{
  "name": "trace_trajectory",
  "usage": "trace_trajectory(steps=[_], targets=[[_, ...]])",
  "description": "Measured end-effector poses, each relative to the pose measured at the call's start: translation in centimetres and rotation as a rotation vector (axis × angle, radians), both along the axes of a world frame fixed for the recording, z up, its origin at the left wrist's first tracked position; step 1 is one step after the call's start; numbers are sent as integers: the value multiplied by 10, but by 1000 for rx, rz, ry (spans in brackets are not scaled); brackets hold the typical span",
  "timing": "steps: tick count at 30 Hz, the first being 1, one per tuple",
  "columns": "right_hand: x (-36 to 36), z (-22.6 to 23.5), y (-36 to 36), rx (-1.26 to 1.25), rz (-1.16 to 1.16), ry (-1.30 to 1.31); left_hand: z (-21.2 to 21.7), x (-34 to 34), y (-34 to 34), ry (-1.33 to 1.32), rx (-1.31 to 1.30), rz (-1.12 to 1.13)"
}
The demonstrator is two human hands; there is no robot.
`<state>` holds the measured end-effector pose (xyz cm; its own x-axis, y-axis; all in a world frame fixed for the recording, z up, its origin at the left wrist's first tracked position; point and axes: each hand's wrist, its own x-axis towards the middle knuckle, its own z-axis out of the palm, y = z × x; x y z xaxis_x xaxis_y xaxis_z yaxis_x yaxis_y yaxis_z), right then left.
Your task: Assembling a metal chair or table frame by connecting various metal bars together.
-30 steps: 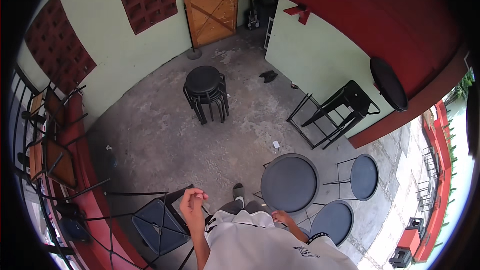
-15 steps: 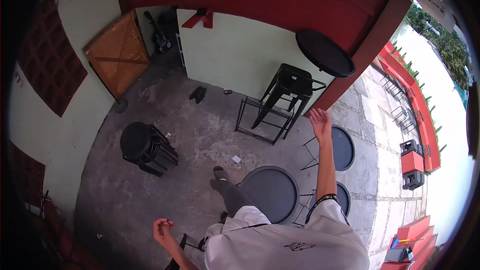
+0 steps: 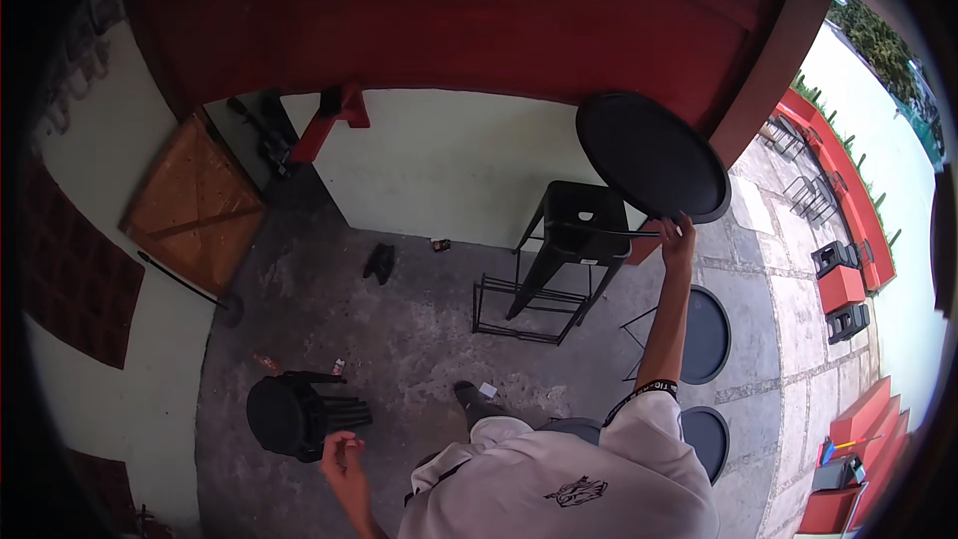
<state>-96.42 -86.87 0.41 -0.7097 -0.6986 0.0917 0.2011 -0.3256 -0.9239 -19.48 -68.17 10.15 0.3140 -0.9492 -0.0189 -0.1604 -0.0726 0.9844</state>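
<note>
My right hand (image 3: 678,237) reaches up to the lower rim of a large round black tabletop (image 3: 649,155). Its fingers are bent at that rim, close to the end of a thin dark bar; part of the grip is hidden. The tabletop leans against the red wall above a tall black metal stool (image 3: 584,208). Low on the left, my left hand (image 3: 345,464) has its fingers curled in, and whatever may be between them is too small to make out. Beyond that hand, a stack of low round black stools (image 3: 283,417) stands on the floor.
A black metal frame (image 3: 529,334) rests on the floor around the tall stool's legs. Two round black tables (image 3: 699,334) stand to my right, and another table (image 3: 576,427) shows partly past my shirt. A wooden door (image 3: 195,210) stands at the far left.
I have moved nearer to the wall. My right hand, previously held out apart with fingers stretched, is now at the tabletop's rim. The stools and tables look shifted down in view.
</note>
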Motion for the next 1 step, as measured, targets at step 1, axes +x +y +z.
trace_trajectory(steps=[1], targets=[[-12, -16, -2, 160, -27, 213, 9, -8, -15, -68, 43, -24]])
